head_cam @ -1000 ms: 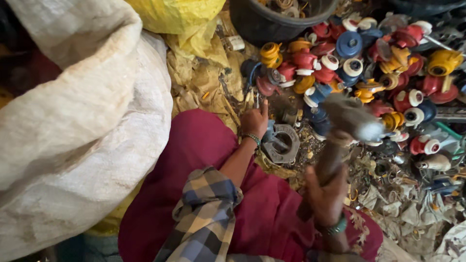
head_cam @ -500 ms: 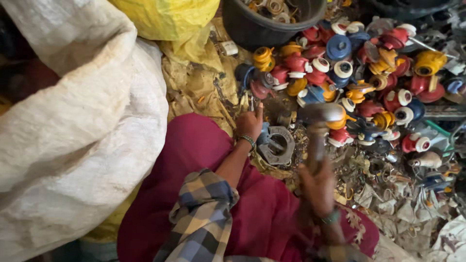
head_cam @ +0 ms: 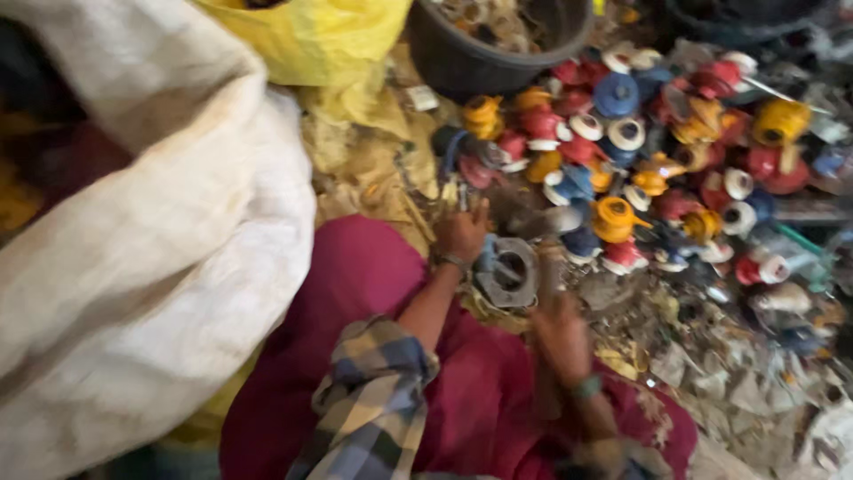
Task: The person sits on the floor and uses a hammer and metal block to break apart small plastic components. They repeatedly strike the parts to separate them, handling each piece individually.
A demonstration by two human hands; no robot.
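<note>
My left hand (head_cam: 462, 233) presses on the upper left edge of a grey square metal part (head_cam: 508, 274) with a round hole, which lies on the ground just past my maroon-clad knee (head_cam: 373, 293). My right hand (head_cam: 562, 340) is closed around the handle of a hammer (head_cam: 551, 267). The hammer is motion-blurred and low, its head close to the right side of the metal part. A green band sits on my right wrist and a checked sleeve covers my left arm.
A big white sack (head_cam: 133, 267) fills the left. A yellow sack (head_cam: 311, 44) and a dark round tub (head_cam: 498, 53) stand at the back. A heap of red, blue, yellow and white plastic parts (head_cam: 640, 160) lies beyond the hammer, with scrap bits (head_cam: 711, 364) to the right.
The hammer in my right hand has swung down from a raised position to just beside the grey metal part. My left hand has stayed on the part.
</note>
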